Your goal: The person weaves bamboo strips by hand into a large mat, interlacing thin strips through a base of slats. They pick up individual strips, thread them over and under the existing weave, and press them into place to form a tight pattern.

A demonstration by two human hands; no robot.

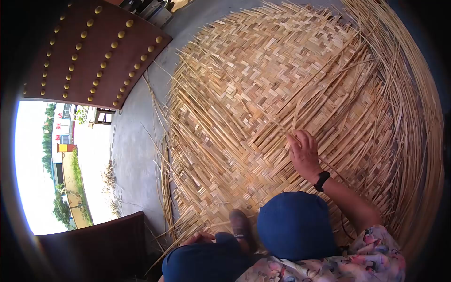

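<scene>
A large woven mat (263,70) of pale and brown strips in a zigzag pattern covers the floor. Long loose strips (206,117) lie across it, slanting to left and right. My right hand (304,152), with a dark band on the wrist, is over the middle of the mat, its fingers closed round a thin strip (278,123). Low at the left, beside my knee, is my left hand (199,238), partly hidden by the knee; what it holds, if anything, cannot be made out.
Long strips (413,89) are heaped along the right side. My shoe (240,223) stands on the mat's near edge. A brown door (84,51) with yellow studs is at the upper left, a dark panel (103,244) at the lower left. Grey floor (131,155) lies between.
</scene>
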